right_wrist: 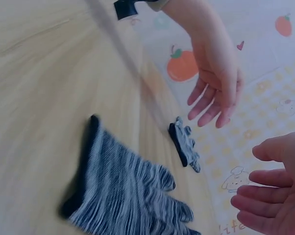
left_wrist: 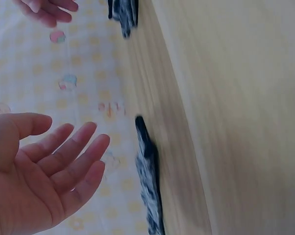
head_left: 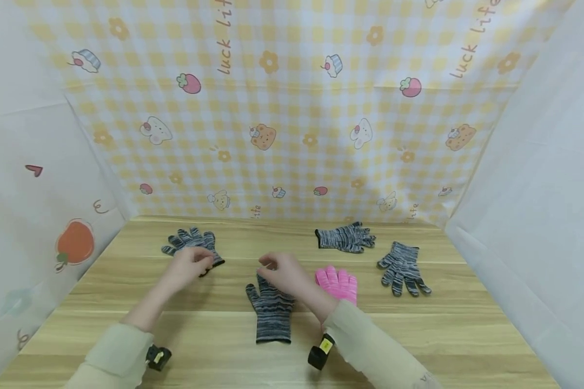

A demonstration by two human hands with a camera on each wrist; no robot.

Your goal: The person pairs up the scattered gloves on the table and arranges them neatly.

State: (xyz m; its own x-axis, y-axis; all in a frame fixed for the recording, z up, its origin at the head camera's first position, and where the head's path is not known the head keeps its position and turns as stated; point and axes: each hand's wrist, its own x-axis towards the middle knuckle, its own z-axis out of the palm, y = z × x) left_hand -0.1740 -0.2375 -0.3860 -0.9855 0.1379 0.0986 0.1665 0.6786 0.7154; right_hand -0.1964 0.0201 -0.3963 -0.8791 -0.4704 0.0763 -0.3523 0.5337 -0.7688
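Note:
My left hand (head_left: 191, 268) hovers over the near part of a grey-and-black knitted glove (head_left: 191, 239) at the left; its fingers are loosely bent around nothing, as the left wrist view also shows. Above the finger end of a second grey knitted glove (head_left: 274, 320), lying cuff toward me, is my right hand (head_left: 284, 273). In the right wrist view that hand (right_wrist: 272, 191) has relaxed fingers and holds nothing, apart from the glove (right_wrist: 123, 181) below. Partly hidden by my right forearm, a pink glove (head_left: 338, 283) lies just to the right.
Two more grey knitted gloves lie on the wooden table (head_left: 214, 346): one glove (head_left: 345, 237) at the back with fingers pointing right, another glove (head_left: 403, 267) at the right with fingers toward me. A yellow checked cloth (head_left: 292, 108) hangs behind; pale sheets close both sides.

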